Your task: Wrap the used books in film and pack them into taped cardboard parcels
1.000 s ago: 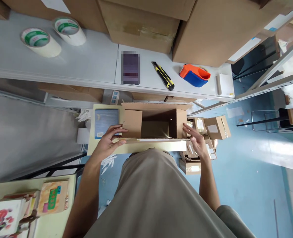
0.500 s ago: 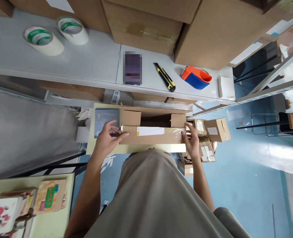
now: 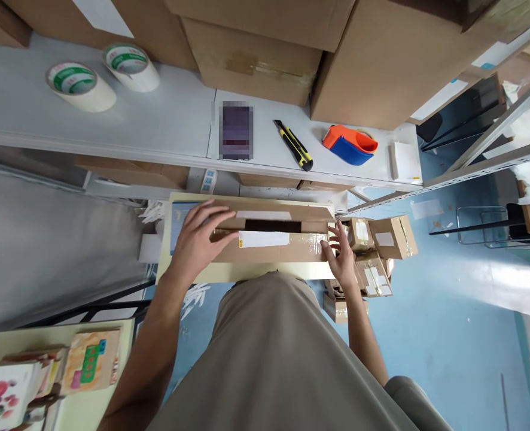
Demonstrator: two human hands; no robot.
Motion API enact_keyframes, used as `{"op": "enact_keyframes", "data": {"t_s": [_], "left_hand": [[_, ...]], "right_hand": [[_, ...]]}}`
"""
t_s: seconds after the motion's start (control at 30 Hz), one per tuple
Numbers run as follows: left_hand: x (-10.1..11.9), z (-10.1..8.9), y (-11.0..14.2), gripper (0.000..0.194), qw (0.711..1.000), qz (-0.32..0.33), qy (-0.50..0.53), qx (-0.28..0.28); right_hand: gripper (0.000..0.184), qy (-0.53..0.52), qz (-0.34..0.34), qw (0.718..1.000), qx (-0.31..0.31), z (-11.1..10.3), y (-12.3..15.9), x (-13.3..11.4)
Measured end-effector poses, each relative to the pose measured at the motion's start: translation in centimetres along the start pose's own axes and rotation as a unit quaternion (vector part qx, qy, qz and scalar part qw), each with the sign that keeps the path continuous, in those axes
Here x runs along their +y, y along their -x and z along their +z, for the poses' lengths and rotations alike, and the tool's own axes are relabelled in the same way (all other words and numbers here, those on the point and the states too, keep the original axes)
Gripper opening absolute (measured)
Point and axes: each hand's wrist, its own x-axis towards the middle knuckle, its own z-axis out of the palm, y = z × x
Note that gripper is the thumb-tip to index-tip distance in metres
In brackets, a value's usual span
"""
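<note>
A long cardboard box (image 3: 269, 254) lies in front of me with a white label on its near side. Its far flap (image 3: 265, 209) is folded partway over the top, leaving a dark gap. My left hand (image 3: 202, 236) grips the left end, fingers over the flap and thumb at the near edge. My right hand (image 3: 341, 257) holds the right end, thumb on the taped near corner and fingers curled behind it. Partly covered by my left hand, a blue book or booklet (image 3: 180, 218) lies beside the box on the pale yellow tabletop (image 3: 265, 272).
On the grey shelf ahead sit tape rolls (image 3: 81, 88), a blurred-out dark object (image 3: 236, 131), a yellow-black utility knife (image 3: 294, 145), an orange-blue tape dispenser (image 3: 350, 145) and large cartons (image 3: 251, 60). Small boxes (image 3: 372, 275) are piled at the right; books (image 3: 90, 362) lie lower left.
The far flap has come over the box top, and the end flaps seen before are now mostly covered. My left hand has moved right and onto the flap; my right hand stays at the right end.
</note>
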Motion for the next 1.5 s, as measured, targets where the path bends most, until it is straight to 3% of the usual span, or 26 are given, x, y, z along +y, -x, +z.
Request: {"op": "enact_keyframes", "data": {"t_s": [0.07, 0.23, 0.37, 0.63, 0.9, 1.03, 1.23, 1.5], "left_hand": [[-0.6, 0.6, 1.0, 0.028, 1.0, -0.012, 0.006, 0.007], [-1.2, 2.2, 2.3, 0.027, 0.998, -0.033, 0.008, 0.048], [-0.9, 2.7, 2.2, 0.024, 0.997, -0.035, 0.011, 0.069], [-0.3, 2.8, 2.3, 0.042, 0.993, -0.077, 0.036, 0.083], [0.0, 2.8, 2.2, 0.039, 0.991, -0.096, 0.036, 0.088], [-0.3, 2.7, 2.0, 0.035, 0.987, -0.112, 0.051, 0.102], [-1.6, 3.6, 2.5, 0.043, 0.97, -0.159, 0.077, 0.165], [-3.4, 4.9, 2.9, 0.045, 0.953, -0.206, 0.134, 0.179]], "right_hand": [[0.071, 0.01, -0.016, 1.0, -0.002, -0.1, -0.1, 0.0], [0.046, 0.037, -0.045, 0.998, -0.022, -0.9, -1.5, -0.7], [0.033, 0.011, -0.037, 0.999, 0.004, -0.7, -3.0, -0.9], [0.038, -0.083, 0.06, 0.995, 0.018, 0.1, -3.4, -0.5], [0.036, -0.05, 0.048, 0.997, 0.027, 0.3, -3.6, -0.8], [0.039, -0.075, 0.075, 0.993, 0.043, 0.9, -3.5, -0.3], [0.036, -0.107, 0.106, 0.986, 0.074, 1.8, -3.5, 0.3], [0.038, -0.087, 0.084, 0.99, 0.073, 2.1, -3.5, 2.2]]}}
